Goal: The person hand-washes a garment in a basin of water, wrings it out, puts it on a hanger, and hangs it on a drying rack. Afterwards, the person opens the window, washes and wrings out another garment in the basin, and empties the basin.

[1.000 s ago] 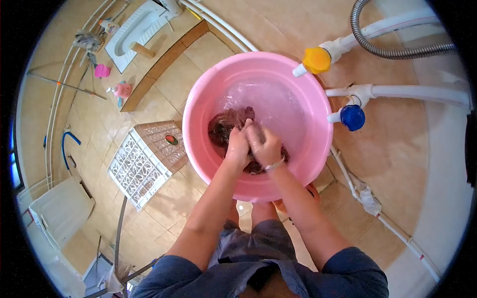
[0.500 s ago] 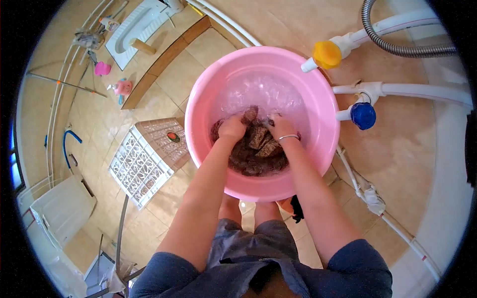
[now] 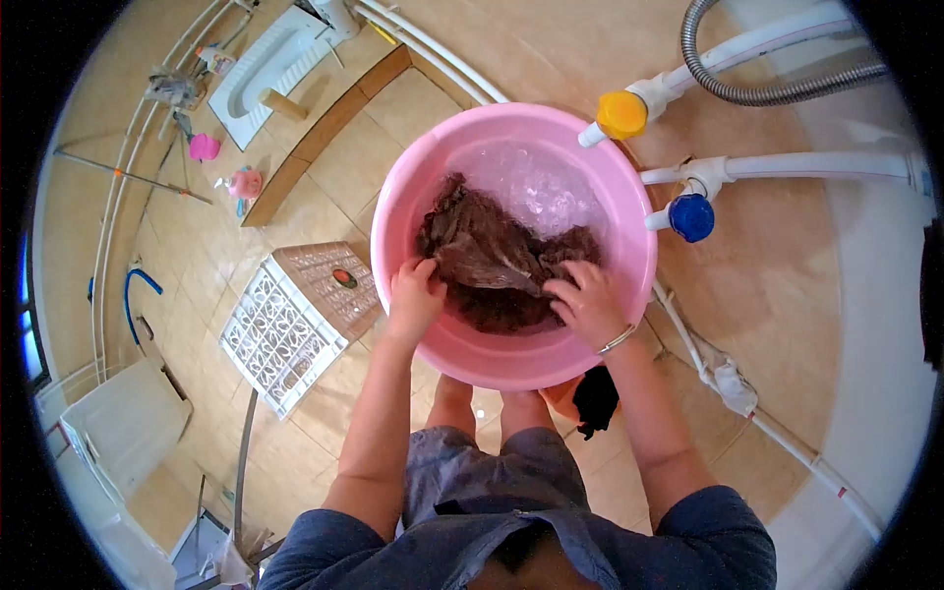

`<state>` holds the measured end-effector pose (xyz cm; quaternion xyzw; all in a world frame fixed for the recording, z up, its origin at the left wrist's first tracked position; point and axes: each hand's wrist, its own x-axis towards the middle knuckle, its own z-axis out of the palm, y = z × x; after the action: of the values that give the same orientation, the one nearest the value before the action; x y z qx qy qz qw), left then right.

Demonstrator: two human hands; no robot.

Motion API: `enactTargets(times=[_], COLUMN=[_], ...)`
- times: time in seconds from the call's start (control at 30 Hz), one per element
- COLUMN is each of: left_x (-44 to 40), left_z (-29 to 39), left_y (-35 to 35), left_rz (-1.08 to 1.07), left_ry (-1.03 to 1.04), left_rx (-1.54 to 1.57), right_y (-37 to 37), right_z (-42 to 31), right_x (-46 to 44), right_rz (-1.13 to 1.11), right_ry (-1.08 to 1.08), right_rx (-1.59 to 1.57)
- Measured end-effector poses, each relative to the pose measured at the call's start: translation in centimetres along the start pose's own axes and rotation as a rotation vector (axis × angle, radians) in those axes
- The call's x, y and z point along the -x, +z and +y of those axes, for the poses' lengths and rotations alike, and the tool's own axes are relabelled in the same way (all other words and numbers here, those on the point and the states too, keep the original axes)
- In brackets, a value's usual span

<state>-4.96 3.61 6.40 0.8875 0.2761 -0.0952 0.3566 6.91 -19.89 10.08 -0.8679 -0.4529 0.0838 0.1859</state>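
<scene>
A dark brown wet cloth lies bunched in soapy water inside a pink basin. One paler fold crosses its middle, and part of it is under the suds. My left hand is at the near left of the basin, its fingers loosely bent and apart beside the cloth's edge. On the near right, my right hand has its fingers spread over the cloth's right part, the tips at or just above it. A bracelet circles the right wrist. Neither hand shows a firm grip.
Yellow and blue tap handles sit on white pipes at the basin's right edge. A white openwork crate stands to the left. A squat toilet is at the back left. Behind the basin's near right edge is an orange-and-black item.
Both hands have drawn back towards me and apart from the bunched cloth. The cloth now lies more spread out and farther forward in the basin.
</scene>
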Motion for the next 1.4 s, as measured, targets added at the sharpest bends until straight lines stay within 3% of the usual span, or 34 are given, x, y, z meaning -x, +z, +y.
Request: enactTargets(times=[0.07,0.1,0.13,0.17,0.2,0.27,0.33,0.43,0.53,0.6,0.63,0.67,0.7,0.73,0.8,0.87,0.93,0.97,1.0,1.07,1.1,1.17,1.27,1.3,1.37,1.4], left_x=[0.6,0.5,0.3,-0.5,-1.2,-2.3,-2.8,-3.5,-3.0,-2.0,-1.7,-1.5,-1.4,-1.1,-0.2,0.0,0.3,0.6,0.8,1.5,2.0,2.5,3.2,3.6,4.0,4.2], left_z=[1.4,1.9,2.4,2.5,2.6,2.4,2.2,1.4,0.1,1.0,0.7,0.3,0.0,0.2,0.9,0.7,0.1,-0.2,0.0,1.1,0.9,1.5,2.6,4.2,5.3,5.6], left_y=[0.6,1.1,1.7,2.4,3.3,4.9,6.1,6.9,6.3,4.6,4.3,4.0,3.6,2.9,1.3,0.1,-0.7,-1.0,-1.4,-2.0,-1.7,-2.0,-1.4,-2.2,-2.8,-3.1], left_rz=[-0.017,0.017,0.051,-0.07,-0.073,-0.097,-0.069,-0.245,-0.285,-0.108,-0.108,-0.114,-0.113,-0.109,-0.08,-0.097,-0.105,-0.09,-0.078,-0.016,-0.029,-0.151,-0.221,-0.139,-0.131,-0.122], left_ry=[-0.029,-0.024,-0.019,-0.191,-0.192,-0.292,-0.256,-0.313,-0.224,-0.642,-0.643,-0.636,-0.604,-0.605,-0.59,-0.514,-0.432,-0.405,-0.378,-0.402,-0.321,-0.146,-0.133,-0.264,-0.305,-0.343], left_rx=[-0.033,0.022,0.077,0.269,0.269,0.269,0.17,-0.008,0.096,1.156,1.157,1.577,1.999,2.002,2.171,2.217,2.256,2.284,2.313,2.241,2.237,2.132,2.143,2.084,2.114,2.146], right_y=[3.2,3.0,2.4,2.2,2.5,3.2,4.2,6.8,7.8,8.2,8.2,8.4,6.8,5.6,4.2,3.7,1.9,3.4,3.4,3.6,4.6,2.8,3.5,4.3,8.6,6.7], right_z=[1.4,1.0,0.3,-0.1,0.0,0.4,0.0,-0.8,1.3,2.2,2.6,2.9,1.7,1.4,1.3,2.6,2.0,3.5,3.7,3.6,3.4,0.7,-2.4,-3.1,-3.0,-4.1], right_x=[3.1,3.0,2.6,2.2,1.7,-0.2,-1.0,-1.0,-0.7,0.3,0.7,1.0,0.3,-0.2,-0.9,-0.5,-1.3,0.0,0.4,1.2,1.5,-0.7,-3.7,-4.3,-3.7,-4.6], right_rz=[-0.31,-0.313,-0.436,-0.557,-0.559,-0.42,-0.362,-0.473,-0.477,-0.153,-0.005,0.155,0.338,0.334,0.583,0.5,0.364,0.251,0.251,-0.197,-0.084,-0.078,-0.184,-0.256,-0.331,-0.545], right_ry=[0.118,0.124,0.302,0.48,0.482,0.801,0.804,0.67,0.782,0.896,1.082,1.25,1.266,1.265,1.296,1.341,1.443,1.194,1.193,0.842,0.685,0.73,0.929,0.874,0.742,0.938], right_rx=[-0.112,-0.116,-0.14,-0.163,-0.163,-0.459,-0.491,-0.052,-0.307,-0.504,-0.85,-1.199,-1.429,-1.427,-1.811,-1.827,-1.354,-1.178,-1.179,-0.469,-0.33,-0.404,-0.744,-0.642,-0.542,-0.795])
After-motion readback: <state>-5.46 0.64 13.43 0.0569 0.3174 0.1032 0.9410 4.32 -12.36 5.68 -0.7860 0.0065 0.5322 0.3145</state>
